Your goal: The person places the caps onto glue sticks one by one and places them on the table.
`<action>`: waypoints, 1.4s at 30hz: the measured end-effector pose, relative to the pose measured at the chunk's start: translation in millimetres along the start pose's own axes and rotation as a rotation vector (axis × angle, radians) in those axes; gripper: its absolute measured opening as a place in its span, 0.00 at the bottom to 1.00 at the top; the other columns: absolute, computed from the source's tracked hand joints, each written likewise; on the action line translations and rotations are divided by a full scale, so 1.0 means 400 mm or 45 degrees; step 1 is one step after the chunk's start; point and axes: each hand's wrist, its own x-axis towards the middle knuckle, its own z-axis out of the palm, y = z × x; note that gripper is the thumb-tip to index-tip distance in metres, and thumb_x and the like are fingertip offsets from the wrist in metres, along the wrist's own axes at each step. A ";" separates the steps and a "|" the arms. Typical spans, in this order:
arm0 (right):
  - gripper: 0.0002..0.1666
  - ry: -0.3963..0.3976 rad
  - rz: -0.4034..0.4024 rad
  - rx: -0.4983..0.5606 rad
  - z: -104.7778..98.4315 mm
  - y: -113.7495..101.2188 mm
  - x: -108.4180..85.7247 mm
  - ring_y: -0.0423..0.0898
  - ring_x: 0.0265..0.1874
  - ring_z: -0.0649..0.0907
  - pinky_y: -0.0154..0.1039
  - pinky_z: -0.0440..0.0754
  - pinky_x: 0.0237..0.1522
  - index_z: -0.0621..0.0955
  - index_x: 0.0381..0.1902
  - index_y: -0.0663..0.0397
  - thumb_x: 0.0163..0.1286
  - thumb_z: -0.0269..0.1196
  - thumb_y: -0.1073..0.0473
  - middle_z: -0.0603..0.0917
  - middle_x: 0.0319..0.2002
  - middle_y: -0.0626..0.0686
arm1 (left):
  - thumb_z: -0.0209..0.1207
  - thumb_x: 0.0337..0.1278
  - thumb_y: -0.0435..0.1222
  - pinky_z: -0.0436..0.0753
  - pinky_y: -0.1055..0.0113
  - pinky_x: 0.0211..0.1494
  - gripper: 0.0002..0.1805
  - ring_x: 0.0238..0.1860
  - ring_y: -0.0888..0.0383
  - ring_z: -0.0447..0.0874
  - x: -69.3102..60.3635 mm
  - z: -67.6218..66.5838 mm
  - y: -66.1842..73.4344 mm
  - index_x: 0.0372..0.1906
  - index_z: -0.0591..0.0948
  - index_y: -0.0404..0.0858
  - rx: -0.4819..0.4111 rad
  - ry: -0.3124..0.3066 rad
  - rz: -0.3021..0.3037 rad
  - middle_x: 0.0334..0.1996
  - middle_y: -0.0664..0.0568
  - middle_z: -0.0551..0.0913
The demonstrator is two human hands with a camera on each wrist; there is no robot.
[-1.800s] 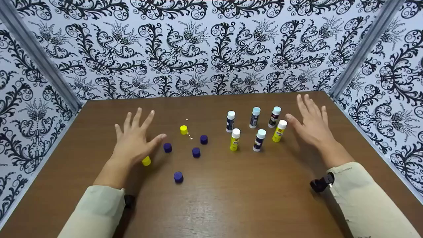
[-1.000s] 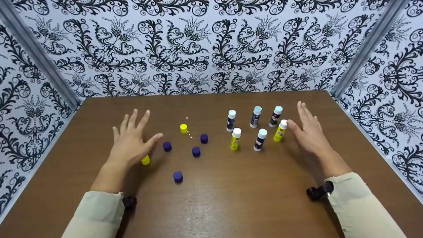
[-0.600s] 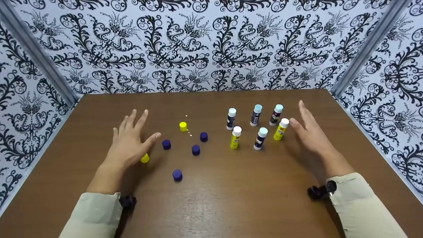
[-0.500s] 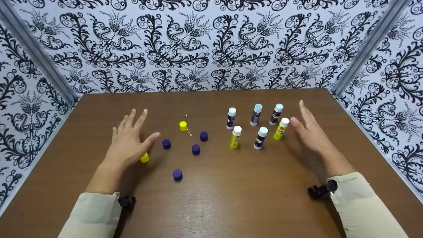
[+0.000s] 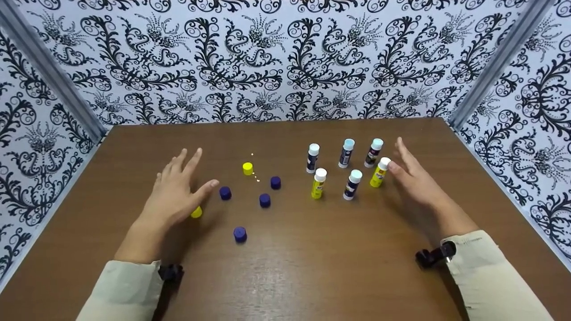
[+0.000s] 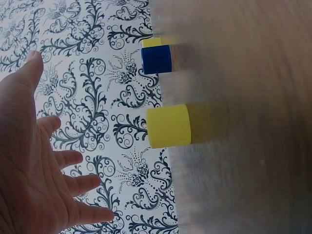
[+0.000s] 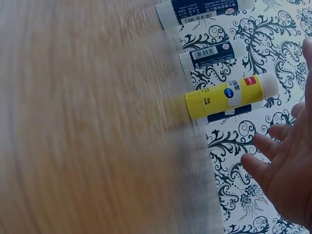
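Note:
Both hands are held over the table with fingers extended and hold nothing. The left hand (image 5: 171, 191) is beside a yellow cap (image 5: 196, 212), which it partly hides in the head view. A dark blue cap (image 5: 225, 193) lies just past its thumb. The right hand (image 5: 417, 180) is nearest a yellow glue stick (image 5: 378, 177); the right wrist view shows a gap between them. Another yellow glue stick (image 5: 317, 190) and several dark blue glue sticks (image 5: 350, 190) stand upright around it, with white or pale blue tops.
More caps rest left of centre: a yellow cap (image 5: 247, 169) and three dark blue ones, the front one (image 5: 240, 235) closest to the person. Small white crumbs (image 5: 258, 180) lie beside the yellow cap. Patterned walls (image 5: 285, 58) enclose the brown table (image 5: 303, 267) behind and at both sides.
The right hand has turned more edge-on and lowered slightly. The left hand has shifted a little, its fingers closer together. Caps and glue sticks stay where they were; the head view has shifted slightly.

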 end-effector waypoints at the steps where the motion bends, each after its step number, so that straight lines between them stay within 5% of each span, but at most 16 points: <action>1: 0.47 -0.013 0.014 0.050 0.001 0.001 0.000 0.65 0.83 0.49 0.67 0.46 0.82 0.36 0.85 0.37 0.83 0.51 0.48 0.42 0.85 0.60 | 0.45 0.66 0.74 0.42 0.25 0.79 0.51 0.82 0.28 0.40 -0.001 -0.001 0.001 0.85 0.42 0.60 -0.003 -0.002 0.000 0.86 0.42 0.40; 15: 0.51 -0.126 0.175 0.456 0.009 0.004 0.000 0.60 0.83 0.49 0.61 0.45 0.84 0.33 0.85 0.39 0.83 0.54 0.51 0.43 0.85 0.61 | 0.46 0.67 0.73 0.52 0.21 0.75 0.50 0.83 0.30 0.42 -0.017 -0.010 -0.016 0.85 0.42 0.61 -0.092 -0.094 0.020 0.85 0.41 0.44; 18: 0.51 -0.134 0.196 0.449 0.008 0.007 -0.002 0.60 0.83 0.51 0.57 0.49 0.84 0.35 0.85 0.41 0.83 0.55 0.51 0.45 0.85 0.61 | 0.46 0.67 0.72 0.53 0.21 0.75 0.49 0.83 0.30 0.42 -0.020 -0.013 -0.018 0.85 0.42 0.63 -0.114 -0.137 0.023 0.85 0.41 0.44; 21: 0.50 -0.133 0.221 0.427 0.008 0.009 -0.005 0.59 0.82 0.54 0.43 0.58 0.83 0.38 0.86 0.43 0.82 0.56 0.50 0.50 0.84 0.61 | 0.46 0.67 0.72 0.53 0.21 0.74 0.49 0.83 0.29 0.42 -0.021 -0.013 -0.019 0.85 0.42 0.63 -0.132 -0.178 0.024 0.85 0.41 0.44; 26: 0.49 -0.142 0.212 0.342 0.008 0.017 -0.003 0.59 0.80 0.60 0.23 0.69 0.70 0.46 0.85 0.50 0.79 0.61 0.52 0.57 0.82 0.63 | 0.46 0.67 0.72 0.53 0.21 0.74 0.49 0.82 0.28 0.43 -0.024 -0.011 -0.022 0.85 0.42 0.62 -0.140 -0.220 0.026 0.85 0.41 0.43; 33: 0.50 -0.164 0.168 0.307 0.008 0.021 0.004 0.59 0.78 0.65 0.24 0.73 0.68 0.51 0.84 0.59 0.75 0.65 0.58 0.61 0.80 0.64 | 0.47 0.68 0.71 0.53 0.23 0.76 0.48 0.82 0.29 0.46 -0.026 -0.006 -0.030 0.85 0.45 0.61 -0.175 -0.270 0.033 0.85 0.40 0.46; 39: 0.45 -0.147 0.123 0.361 0.016 0.032 0.006 0.34 0.64 0.76 0.21 0.77 0.61 0.56 0.81 0.63 0.75 0.65 0.63 0.63 0.78 0.68 | 0.47 0.69 0.71 0.52 0.26 0.79 0.47 0.82 0.31 0.49 -0.025 -0.003 -0.035 0.85 0.47 0.60 -0.246 -0.330 0.036 0.84 0.40 0.48; 42: 0.45 -0.144 0.107 0.352 0.018 0.036 0.006 0.30 0.61 0.77 0.20 0.75 0.62 0.57 0.81 0.66 0.74 0.65 0.64 0.64 0.77 0.70 | 0.47 0.69 0.70 0.53 0.27 0.79 0.47 0.81 0.31 0.50 -0.022 -0.003 -0.035 0.85 0.49 0.58 -0.257 -0.349 0.040 0.84 0.40 0.50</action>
